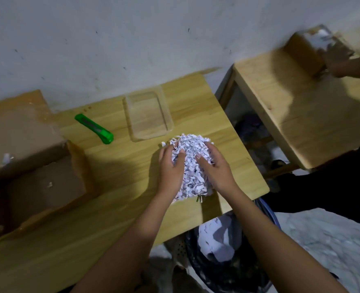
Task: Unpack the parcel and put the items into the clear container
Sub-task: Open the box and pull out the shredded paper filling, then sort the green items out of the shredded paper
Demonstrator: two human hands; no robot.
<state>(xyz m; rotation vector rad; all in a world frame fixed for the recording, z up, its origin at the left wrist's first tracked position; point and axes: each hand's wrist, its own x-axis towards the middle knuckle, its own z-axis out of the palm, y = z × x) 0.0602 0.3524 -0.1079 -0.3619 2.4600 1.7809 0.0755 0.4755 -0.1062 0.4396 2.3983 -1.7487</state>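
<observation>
A heap of white shredded paper (pixel 190 163) lies on the wooden table (pixel 119 166) near its right edge. My left hand (pixel 169 166) presses against the heap's left side and my right hand (pixel 214 166) against its right side, fingers curled into the shreds. Whatever lies under the shreds is hidden. The clear container (pixel 148 115) stands just behind the heap and looks empty. The open cardboard parcel (pixel 33 166) sits at the table's left end, with a few paper scraps inside.
A green utility knife (pixel 94 129) lies between parcel and container. A dark bin (pixel 227 250) holding white paper stands below the table's right edge. On a second table (pixel 291 106) to the right, another person's hand (pixel 337 58) reaches into a cardboard box (pixel 310 45).
</observation>
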